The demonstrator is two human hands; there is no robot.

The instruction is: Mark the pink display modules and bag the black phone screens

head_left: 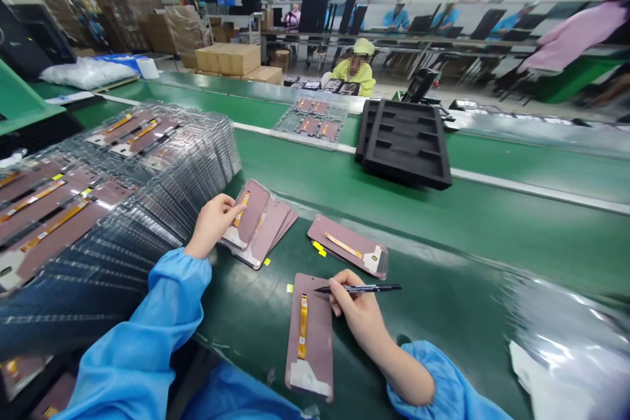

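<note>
My left hand (212, 223) is closed on the top panel of a small fanned pile of pinkish-brown phone screen panels (260, 226) lying on the green belt (443, 223). My right hand (357, 308) pinches a black pen (361, 288) held level, its tip just over the upper edge of a single panel (310, 335) with an orange flex strip. Another panel (349, 251) lies a little beyond that hand. Both of my sleeves are blue.
Tall stacks of clear trays (123, 197) holding more panels fill the left. A black foam tray (406, 141) and a clear tray of panels (312, 119) sit across the belt. A person in yellow (357, 69) sits beyond. Clear plastic (566, 335) lies at the right.
</note>
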